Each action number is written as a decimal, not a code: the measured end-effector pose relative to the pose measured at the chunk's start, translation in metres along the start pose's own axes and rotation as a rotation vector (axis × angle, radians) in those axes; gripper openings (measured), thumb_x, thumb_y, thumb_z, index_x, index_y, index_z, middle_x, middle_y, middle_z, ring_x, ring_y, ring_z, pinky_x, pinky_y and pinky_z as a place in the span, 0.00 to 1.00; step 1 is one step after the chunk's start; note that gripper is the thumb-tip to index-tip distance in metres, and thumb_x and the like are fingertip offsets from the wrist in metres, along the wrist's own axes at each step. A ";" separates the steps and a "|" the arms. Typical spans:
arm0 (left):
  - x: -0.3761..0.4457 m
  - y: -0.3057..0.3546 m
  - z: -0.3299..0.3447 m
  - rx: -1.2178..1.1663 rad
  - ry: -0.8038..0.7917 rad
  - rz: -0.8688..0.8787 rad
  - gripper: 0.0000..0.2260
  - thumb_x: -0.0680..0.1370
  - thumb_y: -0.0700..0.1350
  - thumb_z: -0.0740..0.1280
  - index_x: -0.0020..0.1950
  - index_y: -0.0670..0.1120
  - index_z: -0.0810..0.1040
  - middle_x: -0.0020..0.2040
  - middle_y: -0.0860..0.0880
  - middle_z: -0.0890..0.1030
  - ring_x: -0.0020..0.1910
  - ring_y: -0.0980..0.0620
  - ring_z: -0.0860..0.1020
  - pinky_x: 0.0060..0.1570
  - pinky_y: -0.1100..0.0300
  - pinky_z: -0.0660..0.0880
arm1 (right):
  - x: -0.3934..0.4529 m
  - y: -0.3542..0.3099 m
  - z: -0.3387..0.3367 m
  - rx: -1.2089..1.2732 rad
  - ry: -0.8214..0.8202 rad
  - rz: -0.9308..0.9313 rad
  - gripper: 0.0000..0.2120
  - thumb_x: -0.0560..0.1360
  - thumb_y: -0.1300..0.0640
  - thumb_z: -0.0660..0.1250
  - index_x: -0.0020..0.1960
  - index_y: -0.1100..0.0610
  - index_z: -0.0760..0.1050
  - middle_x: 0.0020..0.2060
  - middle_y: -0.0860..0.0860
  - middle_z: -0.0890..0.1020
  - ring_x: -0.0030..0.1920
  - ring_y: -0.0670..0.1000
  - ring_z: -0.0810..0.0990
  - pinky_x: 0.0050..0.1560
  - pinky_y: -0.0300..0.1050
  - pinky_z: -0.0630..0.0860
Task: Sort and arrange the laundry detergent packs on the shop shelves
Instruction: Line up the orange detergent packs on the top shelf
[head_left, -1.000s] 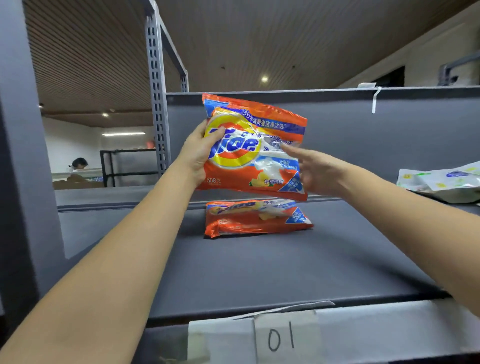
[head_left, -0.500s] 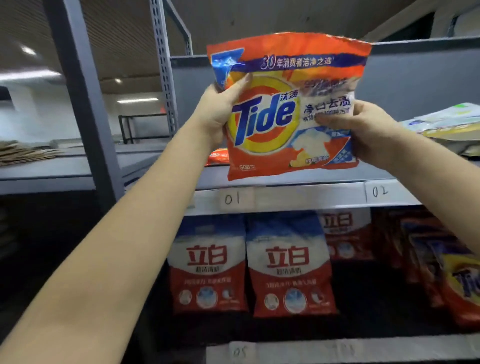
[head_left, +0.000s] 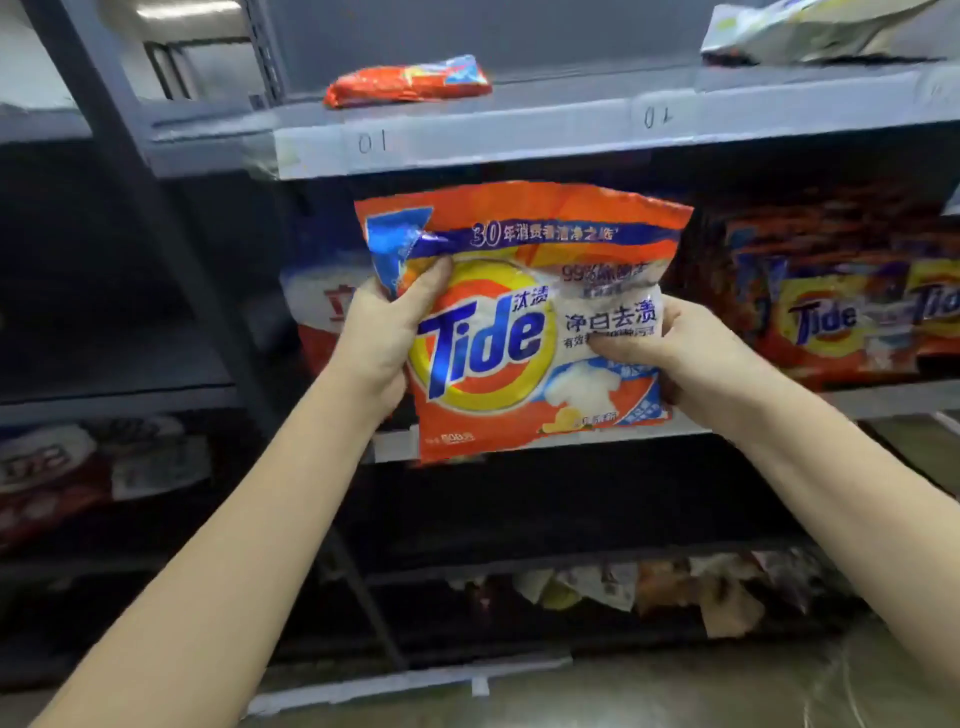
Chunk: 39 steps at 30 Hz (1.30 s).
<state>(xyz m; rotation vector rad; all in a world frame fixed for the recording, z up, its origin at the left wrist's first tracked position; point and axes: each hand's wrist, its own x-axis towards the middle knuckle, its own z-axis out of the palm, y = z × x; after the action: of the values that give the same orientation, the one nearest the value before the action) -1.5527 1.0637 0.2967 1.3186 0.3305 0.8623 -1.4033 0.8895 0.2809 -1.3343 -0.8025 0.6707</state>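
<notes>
- Grey top shelf (head_left: 519, 135), front edge labelled "01": flat orange pack (head_left: 410, 80) lying on it, pale pack (head_left: 810, 31) at far right.
- Middle shelf (head_left: 883, 397): upright orange Tide packs (head_left: 831, 317) right, red-white pack (head_left: 317, 312) left.
- Lower shelf: blurred.

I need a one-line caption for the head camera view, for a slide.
Left hand and right hand grip an orange plastic Tide detergent pack before grey metal shelves.
</notes>
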 end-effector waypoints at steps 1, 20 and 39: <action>-0.009 -0.023 -0.009 0.021 0.007 -0.058 0.16 0.71 0.47 0.69 0.57 0.43 0.77 0.48 0.43 0.84 0.45 0.45 0.84 0.44 0.50 0.81 | -0.006 0.024 0.000 -0.004 -0.005 0.050 0.19 0.62 0.62 0.72 0.54 0.60 0.78 0.48 0.57 0.85 0.47 0.57 0.84 0.48 0.51 0.81; -0.003 -0.402 -0.184 0.274 0.343 -0.568 0.02 0.76 0.41 0.69 0.44 0.45 0.77 0.34 0.48 0.84 0.33 0.51 0.83 0.35 0.58 0.80 | 0.082 0.439 0.041 -0.036 -0.001 0.613 0.14 0.68 0.64 0.74 0.52 0.57 0.76 0.50 0.59 0.83 0.41 0.51 0.84 0.40 0.44 0.82; 0.173 -0.538 -0.276 0.765 0.396 -0.393 0.32 0.74 0.53 0.70 0.74 0.45 0.62 0.70 0.44 0.70 0.67 0.44 0.70 0.65 0.47 0.70 | 0.292 0.562 0.074 -0.532 0.110 0.322 0.19 0.74 0.56 0.69 0.64 0.57 0.74 0.58 0.55 0.79 0.58 0.56 0.78 0.53 0.43 0.74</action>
<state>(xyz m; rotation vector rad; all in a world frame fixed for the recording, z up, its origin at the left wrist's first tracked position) -1.4269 1.3783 -0.2331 1.6842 1.2834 0.6706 -1.2823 1.2404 -0.2380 -1.9965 -0.7077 0.6489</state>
